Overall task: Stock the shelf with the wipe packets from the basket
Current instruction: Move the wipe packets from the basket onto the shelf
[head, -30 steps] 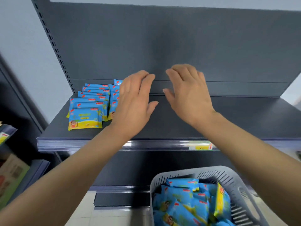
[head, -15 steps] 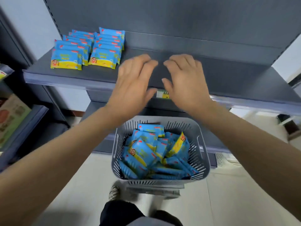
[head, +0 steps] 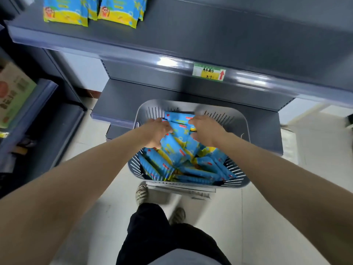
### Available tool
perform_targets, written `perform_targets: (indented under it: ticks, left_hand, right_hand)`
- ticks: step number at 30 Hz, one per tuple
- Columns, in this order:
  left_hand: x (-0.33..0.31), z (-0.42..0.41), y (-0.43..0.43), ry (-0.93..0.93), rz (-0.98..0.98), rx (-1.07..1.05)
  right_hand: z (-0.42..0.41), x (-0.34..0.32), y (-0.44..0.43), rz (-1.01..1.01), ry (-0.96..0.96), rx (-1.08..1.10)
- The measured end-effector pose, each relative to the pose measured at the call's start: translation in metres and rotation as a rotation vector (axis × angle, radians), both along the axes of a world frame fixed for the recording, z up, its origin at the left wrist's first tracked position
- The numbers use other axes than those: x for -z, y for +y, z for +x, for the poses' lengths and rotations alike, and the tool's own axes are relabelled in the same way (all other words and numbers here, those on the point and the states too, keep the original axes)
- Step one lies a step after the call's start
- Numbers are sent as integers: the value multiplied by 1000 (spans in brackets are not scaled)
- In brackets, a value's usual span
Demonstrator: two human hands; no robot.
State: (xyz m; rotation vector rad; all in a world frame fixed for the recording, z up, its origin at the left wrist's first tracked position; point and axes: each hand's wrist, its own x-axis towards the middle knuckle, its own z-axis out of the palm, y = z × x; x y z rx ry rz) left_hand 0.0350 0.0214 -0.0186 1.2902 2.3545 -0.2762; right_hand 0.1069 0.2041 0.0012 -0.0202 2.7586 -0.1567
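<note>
A: Where do the wipe packets (head: 177,148) lie?
B: In the basket (head: 181,104), far edge; the uppermost runs crosswise between left hand (head: 156,132) and right hand (head: 207,131), both equally near, fingers curled round its ends.

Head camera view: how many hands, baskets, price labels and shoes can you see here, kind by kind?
Hands: 2, the left hand and the right hand
Basket: 1
Price label: 1
Shoes: 2
Total: 6
The wipe packets in the basket are too jumbled to count.
</note>
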Motion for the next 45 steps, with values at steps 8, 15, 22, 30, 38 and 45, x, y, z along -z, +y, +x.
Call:
perform_targets:
  ticks: [8, 15, 22, 30, 38, 45]
  left_hand:
    - [32, -2, 0, 54, 28, -26]
    - [26, -3, -16, 67, 5, -37]
    - [-7, -7, -22, 39, 117, -98]
    - [-81, -43, -28, -10, 518, -318]
    - [-164, -110, -55, 96, 736, -325]
    - [-193, -183, -116, 106, 811, -486]
  right_hand:
    - [-20, 52, -6, -116, -167, 77]
    - [-28, 66, -23, -188, -164, 238]
    - [-37, 27, -28, -334, -52, 216]
    - [-77, -101, -8, -369, 269, 185]
    - [-154, -183, -26, -574, 581, 269]
    - [-249, -172, -70, -593, 560, 200]
